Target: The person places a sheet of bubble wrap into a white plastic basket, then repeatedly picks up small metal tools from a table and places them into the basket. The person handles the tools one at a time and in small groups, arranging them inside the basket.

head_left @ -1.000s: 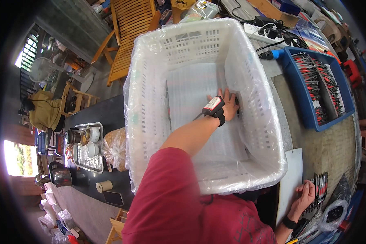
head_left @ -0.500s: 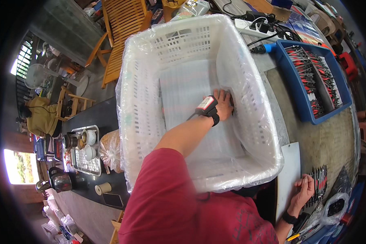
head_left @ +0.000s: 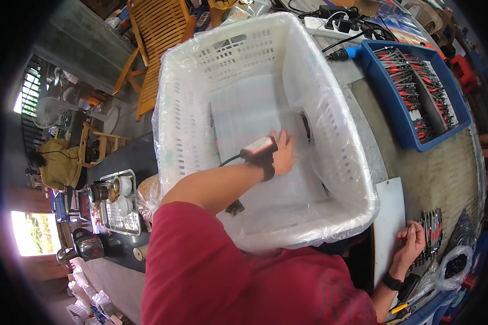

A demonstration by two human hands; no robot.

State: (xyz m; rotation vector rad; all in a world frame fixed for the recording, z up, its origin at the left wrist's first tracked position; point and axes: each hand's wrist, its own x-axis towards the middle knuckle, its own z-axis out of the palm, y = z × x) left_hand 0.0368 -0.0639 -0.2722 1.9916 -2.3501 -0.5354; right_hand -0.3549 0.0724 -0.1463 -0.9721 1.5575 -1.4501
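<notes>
Inside a white slatted crate (head_left: 341, 154) lined with clear plastic (head_left: 164, 100), the left hand (head_left: 283, 155) is lying palm down, fingers apart, over a pale sheet (head_left: 249, 108) that is spreading low across the crate; how firmly it is pressing, I cannot tell. Dark items (head_left: 307, 127) are showing beside the sheet's right edge. For keeping the sheet flat, a broad palm working outward from the middle would likely be serving better than fingertips, without catching or bunching the plastic. The right hand (head_left: 410, 247) is resting well apart from the left, beside a row of slim red-and-black pieces (head_left: 430, 238) on the desk (head_left: 423, 179), its fingers loosely curling; whether it is touching them, I cannot tell. Farther up, a blue tray (head_left: 444, 141) is holding similar pieces.
</notes>
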